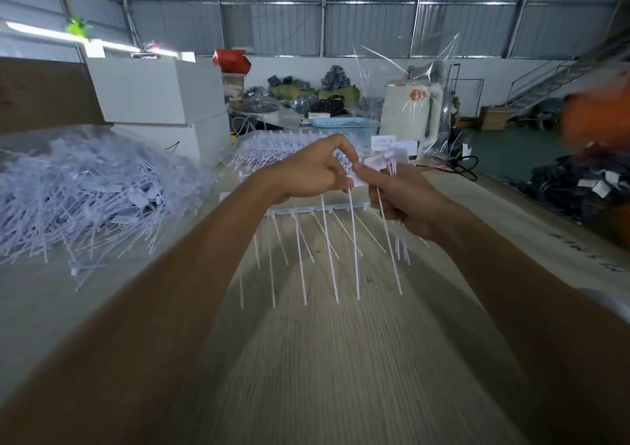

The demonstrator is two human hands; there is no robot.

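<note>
Tag ties (pixel 353 240) on a moulded runner strip (pixel 300 210) are held in the air above the middle of the table (pixel 306 359), towards its far edge. Their tails hang clear of the wood. Left hand (pixel 306 172) pinches a flat tag head between thumb and curled fingers. Right hand (pixel 405 202) grips a small bunch of ties, with the forefinger stretched against that same head. Which hand carries the strip cannot be told.

Risks, as judged:
- Pulling the head off at an angle could snap the thin tail or leave a ragged stub at the joint.
- The strip hangs freely just below the hands, so a sharp tug may swing it and tangle the tails.
- The right hand both holds the bunch and steadies the head, so ties could slip from it onto the table.

Condition: the ties are white plastic with long, thin, straight tails splayed at differing angles, each topped by a small rectangular tag. Blur hides finer detail.

A heap of loose ties (pixel 85 192) lies by the left edge, and stacked strips (pixel 266 151) sit at the far edge
</note>
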